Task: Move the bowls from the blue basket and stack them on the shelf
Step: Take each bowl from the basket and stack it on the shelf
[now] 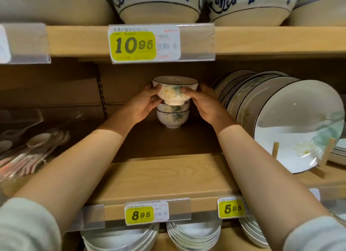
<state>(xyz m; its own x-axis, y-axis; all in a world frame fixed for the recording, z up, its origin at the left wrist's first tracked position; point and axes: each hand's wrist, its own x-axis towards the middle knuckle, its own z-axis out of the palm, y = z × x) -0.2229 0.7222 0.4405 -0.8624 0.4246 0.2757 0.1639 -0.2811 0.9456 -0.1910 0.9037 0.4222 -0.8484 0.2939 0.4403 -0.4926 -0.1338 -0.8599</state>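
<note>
Middle shelf (168, 176), rear centre. Both hands hold one floral bowl (175, 90), dark-rimmed and upright.

- Left hand (144, 104): fingers curled round the bowl's left wall, thumb on the near side.
- Right hand (204, 104): mirrors it on the right wall, thumb on the painted flowers.
- Below: a stack of two matching bowls (172, 116) standing on the shelf. The held bowl's foot sits at the rim of the upper one; we cannot tell whether it is touching yet.
- Blue basket: not in view.

We judge the step in hand to be nesting this bowl onto the stack. To do it well, we would keep the rim level, centre the foot over the bowl beneath, and lower it straight until it seats. Both hands should let go together so the stack does not tip.

Hazards: the upright row of plates (280, 119) is near the right wrist, and the shelf above leaves little headroom. We would draw the hands straight back.
</note>
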